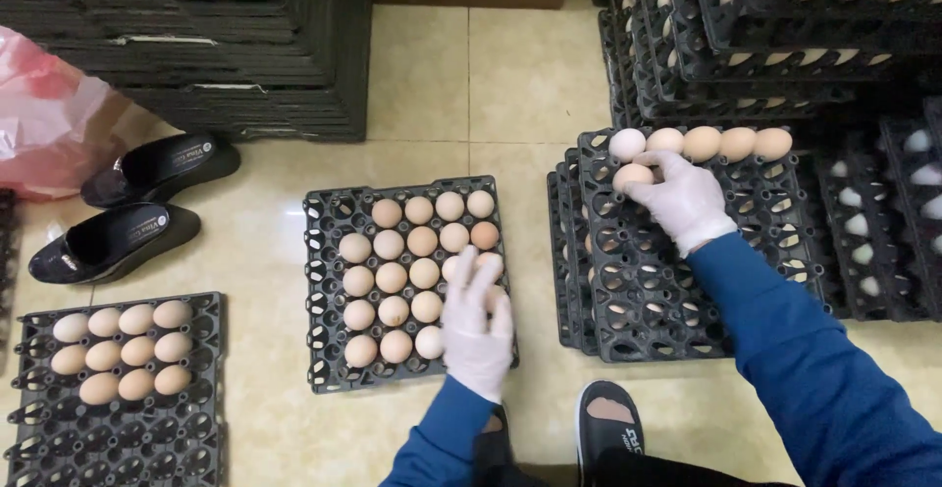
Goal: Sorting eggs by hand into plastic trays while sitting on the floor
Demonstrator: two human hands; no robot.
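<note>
- Setting: beige tiled floor (510, 85); head view looks straight down. Stacks of black plastic trays stand at upper left (226, 46) and upper right (775, 36); the right stacks hold eggs between layers.
- Middle tray (329, 291): black egg tray flat on the floor, mostly filled with tan eggs in rows; the left column of cells is bare.
- Left hand (476, 325): white glove, blue sleeve. It lies over the near right corner of the middle tray, fingers spread flat on the eggs there. Cannot tell whether it grips an egg beneath the palm.
- Right tray stack (648, 291): several black trays piled just right of the middle tray, top one mostly bare cells. One row of eggs (721, 142) sits along its far edge.
- Right hand (687, 198): white glove, blue sleeve, reaching to the far left corner of that stack. Fingers closed around one pale egg (631, 175), just below the far row.
- Left tray (118, 428): third black tray at lower left, with eggs in its far rows, near rows bare.
- Other items: pair of black shoes (132, 203) beside a pink plastic bag (44, 114) at left; a black sandal (608, 428) on the person's foot at bottom edge.
</note>
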